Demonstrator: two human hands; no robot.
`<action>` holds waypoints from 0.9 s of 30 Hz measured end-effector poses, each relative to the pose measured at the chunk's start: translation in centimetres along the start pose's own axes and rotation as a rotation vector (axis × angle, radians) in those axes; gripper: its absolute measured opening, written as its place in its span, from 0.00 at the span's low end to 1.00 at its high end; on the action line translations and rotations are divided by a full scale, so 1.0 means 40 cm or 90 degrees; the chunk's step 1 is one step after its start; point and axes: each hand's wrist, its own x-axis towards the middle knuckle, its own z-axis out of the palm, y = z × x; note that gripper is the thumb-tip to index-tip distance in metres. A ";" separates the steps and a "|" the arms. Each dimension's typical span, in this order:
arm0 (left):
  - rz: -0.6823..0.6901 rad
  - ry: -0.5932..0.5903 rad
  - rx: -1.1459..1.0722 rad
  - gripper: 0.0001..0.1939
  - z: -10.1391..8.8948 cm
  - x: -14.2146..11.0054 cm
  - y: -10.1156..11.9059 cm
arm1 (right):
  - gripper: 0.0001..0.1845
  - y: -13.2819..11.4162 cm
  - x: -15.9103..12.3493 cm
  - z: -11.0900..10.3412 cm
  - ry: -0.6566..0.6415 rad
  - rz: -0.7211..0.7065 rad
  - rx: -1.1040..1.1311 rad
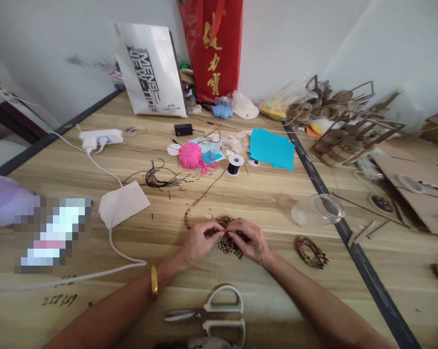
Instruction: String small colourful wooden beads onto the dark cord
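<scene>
Above a pile of loose multicoloured beads (230, 248), my two hands meet fingertip to fingertip. My left hand (202, 240) is closed in a pinch on a beaded cord, whose threaded beads (186, 215) trail out behind it to the left. From there the dark cord (213, 183) runs up to a spool of black cord (234, 165). Thumb and forefinger of my right hand (250, 238) pinch a tiny reddish bead against the left fingertips; its hole and the cord's end are too small to see. Right of that hand lies a coiled bead strand (311, 252).
White-handled scissors (224, 315) lie close in front of me. A clear plastic cup (318, 210) rests on its side at right. Left are a white cable (117, 249), a paper piece (124, 204) and tangled black cord (161, 175). Pink yarn (190, 155) and blue sheets (272, 148) lie behind.
</scene>
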 end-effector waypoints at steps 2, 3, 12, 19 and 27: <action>0.006 0.001 0.005 0.04 0.000 0.000 0.002 | 0.08 0.002 -0.001 0.000 -0.005 -0.001 0.004; 0.008 0.000 0.005 0.04 0.000 -0.001 0.002 | 0.08 0.002 -0.001 -0.001 -0.009 -0.001 0.004; 0.020 -0.021 -0.053 0.09 0.005 -0.008 -0.004 | 0.08 0.003 -0.003 -0.006 -0.026 -0.016 -0.028; 0.063 -0.007 -0.001 0.04 0.000 -0.005 -0.001 | 0.08 0.001 -0.002 -0.005 -0.021 -0.037 -0.051; 0.041 -0.002 -0.005 0.04 -0.004 0.000 0.005 | 0.07 -0.005 -0.002 -0.012 -0.019 0.012 -0.034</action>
